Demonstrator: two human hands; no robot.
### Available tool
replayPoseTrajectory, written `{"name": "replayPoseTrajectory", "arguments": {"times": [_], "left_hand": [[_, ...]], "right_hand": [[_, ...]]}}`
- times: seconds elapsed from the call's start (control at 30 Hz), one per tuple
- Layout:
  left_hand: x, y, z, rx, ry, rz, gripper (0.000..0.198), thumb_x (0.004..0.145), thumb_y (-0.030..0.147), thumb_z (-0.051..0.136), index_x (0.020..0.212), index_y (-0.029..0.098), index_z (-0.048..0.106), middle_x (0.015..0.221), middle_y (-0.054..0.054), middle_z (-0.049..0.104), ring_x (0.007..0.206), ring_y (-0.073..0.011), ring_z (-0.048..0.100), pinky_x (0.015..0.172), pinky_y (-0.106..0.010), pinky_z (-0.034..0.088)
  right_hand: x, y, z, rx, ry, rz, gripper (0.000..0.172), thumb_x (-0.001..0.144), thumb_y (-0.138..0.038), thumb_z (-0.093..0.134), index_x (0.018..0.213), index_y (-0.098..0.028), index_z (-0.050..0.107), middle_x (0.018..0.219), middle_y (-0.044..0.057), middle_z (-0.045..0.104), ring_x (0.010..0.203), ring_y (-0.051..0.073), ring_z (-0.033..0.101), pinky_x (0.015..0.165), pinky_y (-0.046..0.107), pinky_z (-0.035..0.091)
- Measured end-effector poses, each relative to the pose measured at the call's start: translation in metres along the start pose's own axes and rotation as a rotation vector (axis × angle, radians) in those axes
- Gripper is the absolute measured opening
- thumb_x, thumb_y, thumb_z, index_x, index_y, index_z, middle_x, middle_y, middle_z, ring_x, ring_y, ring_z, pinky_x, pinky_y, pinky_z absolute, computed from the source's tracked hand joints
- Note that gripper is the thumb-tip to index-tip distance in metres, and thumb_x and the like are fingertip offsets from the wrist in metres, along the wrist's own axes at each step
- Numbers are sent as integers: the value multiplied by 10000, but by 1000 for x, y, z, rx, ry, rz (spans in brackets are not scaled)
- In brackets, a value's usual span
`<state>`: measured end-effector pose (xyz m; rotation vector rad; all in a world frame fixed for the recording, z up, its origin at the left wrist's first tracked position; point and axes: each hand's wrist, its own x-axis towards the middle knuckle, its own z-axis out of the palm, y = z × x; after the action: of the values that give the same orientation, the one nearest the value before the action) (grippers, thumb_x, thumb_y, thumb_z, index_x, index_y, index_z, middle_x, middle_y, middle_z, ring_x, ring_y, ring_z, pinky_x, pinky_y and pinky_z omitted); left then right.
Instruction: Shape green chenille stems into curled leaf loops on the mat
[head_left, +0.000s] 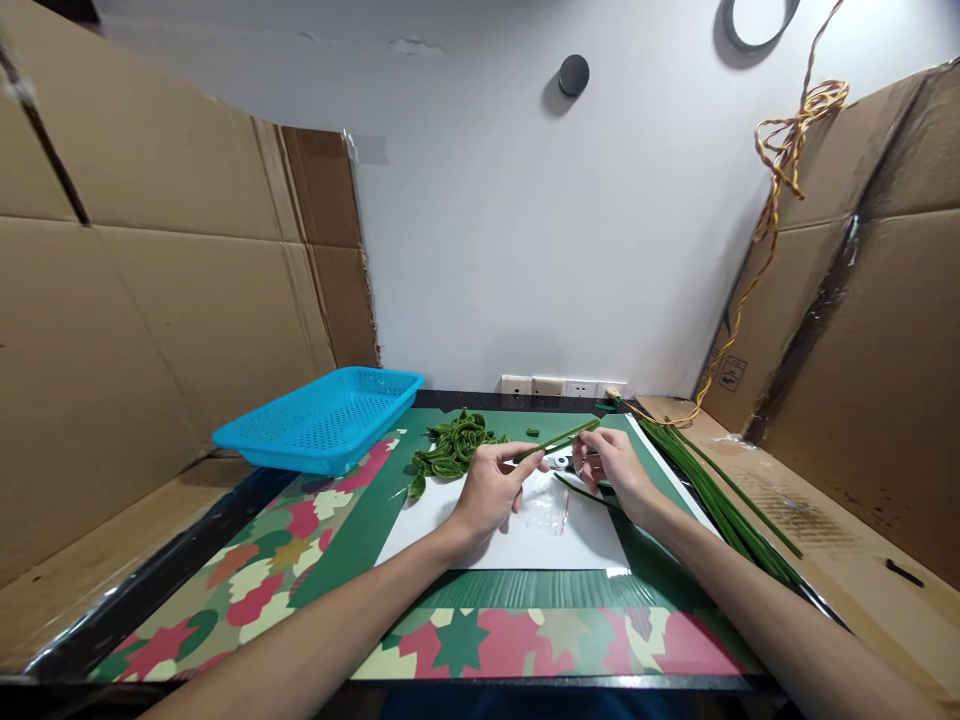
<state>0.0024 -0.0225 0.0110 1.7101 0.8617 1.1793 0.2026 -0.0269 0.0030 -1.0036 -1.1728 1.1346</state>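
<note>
the left hand (pixel 487 490) closes its thumb and forefinger on a thin green strip (pixel 559 439), which lies at 1 o'clock from the middle of the white paper (pixel 442 530) and slants from 8 o'clock up to 2 o'clock. the right hand (pixel 616 468) is at 2 o'clock from the same middle, its fingers curled in beside the strip's upper end; whether they grip it i cannot tell. a second green strip (pixel 581 491) lies under the right hand, running from 10 o'clock toward 4 o'clock.

on the paper between the forearms is a clear plastic bag (pixel 546 510) with a red edge, and just past it a small black and white object (pixel 560 463), partly hidden. at 11 o'clock a pile of green leaf shapes (pixel 461 440) spreads over the paper's far corner and the green mat (pixel 352 540). at 10 o'clock stands a blue basket (pixel 315 455) with holes in it. at 3 o'clock lies a bundle of long green strips (pixel 709 492), beside the right forearm. a yellow cord (pixel 739 315) hangs at 2 o'clock, and a row of sockets (pixel 548 386) sits at 1 o'clock, beyond the hands.
</note>
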Motion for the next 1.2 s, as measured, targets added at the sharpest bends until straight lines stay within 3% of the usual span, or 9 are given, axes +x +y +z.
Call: {"name": "replayPoseTrajectory", "arguments": {"times": [0.17, 0.3, 0.53, 0.77, 1.03, 1.2], "left_hand": [[5, -10, -3, -77, 32, -8, 435, 861, 498, 722, 1043, 108, 785, 884, -113, 776, 348, -51, 469, 340, -213, 359], [6, -12, -3, -110, 26, -17, 416, 849, 479, 744, 1034, 109, 794, 892, -122, 781, 348, -49, 482, 331, -201, 360], [1, 0, 1, -124, -56, -83, 445, 807, 476, 787, 1077, 122, 806, 866, -125, 784, 358, -59, 497, 318, -193, 365], [2, -6, 0, -101, -21, -40, 392, 847, 467, 749, 1035, 130, 820, 908, -123, 784, 356, -39, 489, 326, -181, 371], [3, -5, 0, -134, 19, -34, 416, 843, 474, 755, 1041, 111, 806, 862, -119, 781, 335, -48, 489, 309, -181, 335], [6, -6, 0, -187, 50, -50, 438, 824, 493, 769, 1002, 93, 788, 870, -119, 780, 322, -52, 497, 295, -180, 317]], "right_hand": [[2, 1, -3, 62, 38, -35, 368, 837, -527, 642, 764, -168, 602, 619, -5, 615, 339, 87, 469, 308, 216, 368], [-1, -3, -1, 60, -2, -9, 393, 819, -555, 676, 822, -167, 613, 640, -11, 617, 359, 94, 495, 313, 220, 397], [-9, -10, 10, 13, -107, 44, 221, 767, -371, 672, 820, -168, 605, 629, -25, 612, 376, 83, 491, 354, 206, 404], [-2, -2, 2, 8, 30, -49, 215, 780, -370, 645, 804, -157, 623, 509, -39, 582, 314, 85, 451, 340, 198, 330], [3, 3, -4, -96, 79, -159, 261, 859, -431, 615, 850, -169, 615, 509, -44, 560, 307, 89, 420, 321, 200, 279], [-8, -1, -1, -283, 144, -286, 324, 959, -491, 521, 1037, -190, 610, 558, -44, 578, 315, 88, 419, 319, 197, 274]]}}
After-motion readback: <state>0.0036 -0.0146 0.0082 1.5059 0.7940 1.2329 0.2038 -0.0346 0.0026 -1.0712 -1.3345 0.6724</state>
